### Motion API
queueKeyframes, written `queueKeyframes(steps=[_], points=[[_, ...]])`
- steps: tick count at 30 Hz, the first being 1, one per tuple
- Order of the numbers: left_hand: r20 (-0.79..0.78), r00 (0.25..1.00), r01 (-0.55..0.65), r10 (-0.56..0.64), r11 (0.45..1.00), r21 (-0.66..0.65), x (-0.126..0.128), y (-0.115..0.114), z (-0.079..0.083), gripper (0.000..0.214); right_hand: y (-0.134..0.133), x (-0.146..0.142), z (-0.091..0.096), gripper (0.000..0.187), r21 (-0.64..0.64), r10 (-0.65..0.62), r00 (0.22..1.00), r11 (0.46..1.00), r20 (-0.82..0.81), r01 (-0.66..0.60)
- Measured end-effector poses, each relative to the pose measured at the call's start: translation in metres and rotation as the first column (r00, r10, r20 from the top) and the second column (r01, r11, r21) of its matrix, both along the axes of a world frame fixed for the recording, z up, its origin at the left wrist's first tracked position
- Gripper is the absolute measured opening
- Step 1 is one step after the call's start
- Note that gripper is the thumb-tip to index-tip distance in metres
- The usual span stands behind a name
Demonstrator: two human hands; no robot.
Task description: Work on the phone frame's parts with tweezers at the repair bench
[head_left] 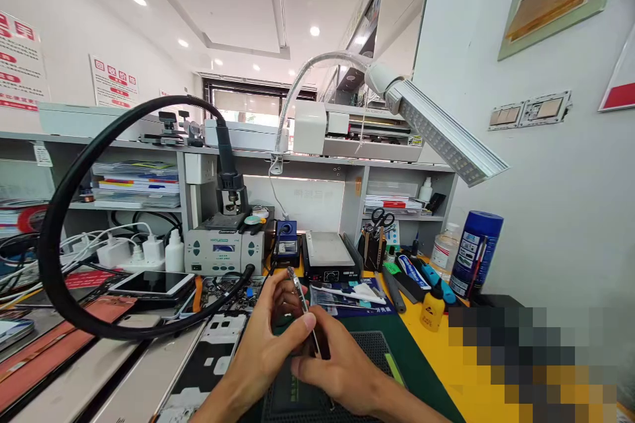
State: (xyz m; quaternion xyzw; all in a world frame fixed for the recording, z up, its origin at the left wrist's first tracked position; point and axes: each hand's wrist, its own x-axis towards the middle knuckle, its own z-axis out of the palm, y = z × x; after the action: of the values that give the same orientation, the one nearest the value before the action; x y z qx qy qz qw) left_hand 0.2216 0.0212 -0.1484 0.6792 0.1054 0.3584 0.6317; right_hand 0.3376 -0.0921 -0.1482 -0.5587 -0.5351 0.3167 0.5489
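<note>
My left hand (265,344) and my right hand (342,363) meet over a dark green work mat (397,344) at the bench's front. Together they pinch a thin metal tool, tweezers by the look of it (301,301), whose tip points up and to the left. The left thumb and fingers are curled round its shaft. The right hand's fingers are closed low on the same tool, over a small dark part I cannot make out. A black ribbed pad (367,344) lies under the hands.
A thick black hose (54,225) loops from a hot-air station (224,251) at the left. Opened phones and panels (149,284) lie at the left. A small hot plate (327,254), a yellow bottle (432,307), a blue can (475,251) and a desk lamp (441,132) stand behind and right.
</note>
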Motion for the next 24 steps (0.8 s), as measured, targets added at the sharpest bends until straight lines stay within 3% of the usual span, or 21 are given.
queueKeyframes(steps=[4,11,20,24], points=[[-0.004,0.999,0.035,-0.035,0.999,0.014,-0.0022,-0.0002,0.0035,0.073,0.0006,0.0013,-0.0027,0.039,-0.002,-0.024,0.998,1.0,0.055,0.025],[-0.012,0.998,0.062,-0.062,0.998,0.013,-0.002,0.0013,0.0014,0.072,-0.0002,0.0027,-0.0033,0.032,-0.01,-0.046,0.993,0.999,0.105,0.048],[0.012,0.998,0.057,-0.056,0.998,-0.036,-0.0015,0.0029,0.0053,0.055,0.0005,0.0025,-0.0012,0.035,-0.043,-0.027,0.989,0.999,0.144,0.033],[0.016,1.0,0.013,-0.013,1.0,-0.006,-0.0003,0.0043,0.0045,0.058,0.0008,0.003,-0.0007,0.034,-0.046,-0.026,0.988,0.998,0.151,0.033]])
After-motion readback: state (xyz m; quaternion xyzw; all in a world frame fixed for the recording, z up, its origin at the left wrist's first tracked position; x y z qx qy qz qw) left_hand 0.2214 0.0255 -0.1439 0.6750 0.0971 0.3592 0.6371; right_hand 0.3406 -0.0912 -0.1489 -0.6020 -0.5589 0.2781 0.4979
